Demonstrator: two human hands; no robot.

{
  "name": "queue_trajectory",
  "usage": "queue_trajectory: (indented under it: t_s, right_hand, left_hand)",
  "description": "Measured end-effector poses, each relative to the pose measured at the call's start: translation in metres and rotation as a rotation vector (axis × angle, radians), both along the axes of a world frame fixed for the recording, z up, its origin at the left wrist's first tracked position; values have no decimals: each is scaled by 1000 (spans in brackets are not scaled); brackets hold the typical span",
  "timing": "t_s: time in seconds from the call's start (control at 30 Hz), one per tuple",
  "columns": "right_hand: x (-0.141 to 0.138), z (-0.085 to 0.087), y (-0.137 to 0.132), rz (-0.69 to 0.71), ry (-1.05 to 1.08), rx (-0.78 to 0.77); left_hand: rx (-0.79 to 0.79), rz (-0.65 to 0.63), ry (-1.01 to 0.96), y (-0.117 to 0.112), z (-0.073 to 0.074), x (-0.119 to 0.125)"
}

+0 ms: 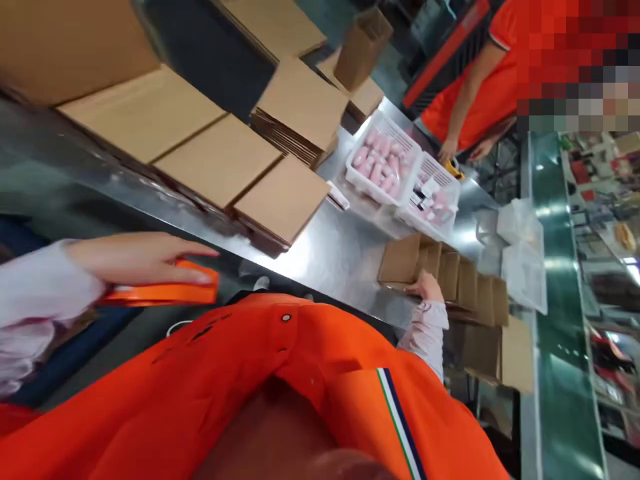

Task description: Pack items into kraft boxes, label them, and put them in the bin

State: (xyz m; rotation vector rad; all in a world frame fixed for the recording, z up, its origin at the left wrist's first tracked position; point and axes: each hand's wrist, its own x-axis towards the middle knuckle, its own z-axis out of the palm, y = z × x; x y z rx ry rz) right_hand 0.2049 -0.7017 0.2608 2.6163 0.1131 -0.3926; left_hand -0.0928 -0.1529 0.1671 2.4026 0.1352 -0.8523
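My left hand [150, 259] is at the left, off the table's near edge. Its fingers are around a bright orange, long, flat-sided object [197, 292], whose kind I cannot make out. My right hand [426, 287] is at the table's near edge on the right, its fingers closed on the near side of a small open cardboard box [400, 259]. That box is the first in a row of several small open boxes [465, 283] standing close together. Part of my right hand's grip is hidden behind the box walls.
Stacks of flattened cardboard [215, 160] line the metal table [325, 247]. White baskets hold pink items [383, 167] and small packages [425, 193]. Across the table, a co-worker's hand [449, 150] is at a yellow tool [454, 170]. A green conveyor belt [555, 267] runs along the right.
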Motion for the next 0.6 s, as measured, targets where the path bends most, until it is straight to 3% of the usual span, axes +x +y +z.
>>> queue_trajectory:
  t_s: [0.1,0.2,0.27,0.37,0.43,0.53,0.6]
  right_hand:
    - [-22,-19,-24,22,-20,39]
    - [-21,-26,-10,127,23,67]
    - [-18,-25,11,190,117,117]
    - [-21,-30,59,294,230,255]
    - [-29,-41,95,336,354,391]
    - [-44,-62,140,271,513,548]
    - [-48,-67,153,267,474,533]
  left_hand:
    - [-29,-237,-75,-81,9,53]
    - [17,-354,-171,-149,16,96]
    - [64,-392,-207,-181,17,112]
    - [116,-437,-267,-212,15,117]
    - [93,-458,-279,-226,9,115]
    - [52,-427,-248,-240,-7,115]
    - [49,-396,-216,-246,-20,120]
